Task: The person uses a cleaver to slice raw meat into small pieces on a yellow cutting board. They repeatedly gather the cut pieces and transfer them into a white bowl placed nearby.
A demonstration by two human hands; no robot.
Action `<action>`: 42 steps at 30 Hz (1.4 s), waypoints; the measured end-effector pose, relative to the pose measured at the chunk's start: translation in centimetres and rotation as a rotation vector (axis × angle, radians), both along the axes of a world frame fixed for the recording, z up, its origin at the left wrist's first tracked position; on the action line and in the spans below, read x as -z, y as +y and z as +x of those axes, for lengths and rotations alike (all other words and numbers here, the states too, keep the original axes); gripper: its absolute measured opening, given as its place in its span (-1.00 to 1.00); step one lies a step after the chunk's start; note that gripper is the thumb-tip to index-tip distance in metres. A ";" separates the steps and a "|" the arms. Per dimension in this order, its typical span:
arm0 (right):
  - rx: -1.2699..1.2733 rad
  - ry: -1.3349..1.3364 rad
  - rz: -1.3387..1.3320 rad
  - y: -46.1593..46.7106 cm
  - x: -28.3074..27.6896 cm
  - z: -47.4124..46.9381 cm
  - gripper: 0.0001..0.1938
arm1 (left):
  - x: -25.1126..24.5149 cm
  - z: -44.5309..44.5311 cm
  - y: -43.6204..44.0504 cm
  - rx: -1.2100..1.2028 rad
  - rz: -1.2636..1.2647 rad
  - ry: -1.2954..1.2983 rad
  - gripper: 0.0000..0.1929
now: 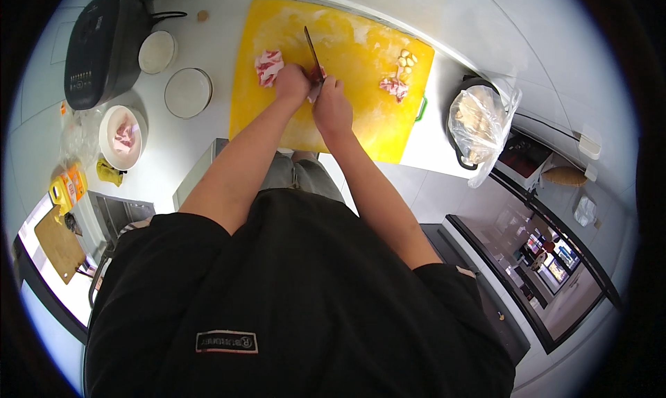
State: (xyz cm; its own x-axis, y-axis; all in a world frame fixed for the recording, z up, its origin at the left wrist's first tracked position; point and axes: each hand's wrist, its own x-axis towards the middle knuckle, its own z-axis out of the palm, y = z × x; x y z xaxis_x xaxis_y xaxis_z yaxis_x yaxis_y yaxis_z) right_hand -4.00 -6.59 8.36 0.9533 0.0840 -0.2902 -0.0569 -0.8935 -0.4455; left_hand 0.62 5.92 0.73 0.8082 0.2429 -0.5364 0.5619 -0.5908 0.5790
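Observation:
My right hand (333, 105) grips a kitchen knife (313, 50), its blade pointing away from me over a yellow cutting board (364, 122). Close on the blade's left, my left hand (292, 83) presses down on a piece of raw meat (314, 92), mostly hidden by fingers and knife. Left of that hand lies a heap of raw meat (269, 67), pink with white fat. Smaller meat pieces (394, 88) rest toward the board's right side, below several pale slices (407, 59), possibly garlic.
Left on the counter stand a black appliance (106, 49), two pale dishes (157, 52) (187, 93) and a white bowl (137, 156) holding meat. A yellow-labelled jug (68, 187) is farther left. Right of the board, a clear plastic bag (476, 119) sits over a dark pan (466, 164).

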 end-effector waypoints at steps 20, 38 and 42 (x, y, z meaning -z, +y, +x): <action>0.048 -0.038 -0.010 -2.7 -1.9 0.8 -0.72 | -0.5 -2.4 -0.1 -0.080 -0.011 -0.197 -0.57; -0.001 0.017 -0.094 -0.8 -1.9 -3.9 -0.73 | -0.7 -3.2 -0.1 -0.123 0.001 -0.071 -0.48; 0.009 0.055 -0.083 -0.8 -1.9 -3.6 -0.70 | 0.1 -2.6 0.1 -0.059 0.042 -0.085 -0.52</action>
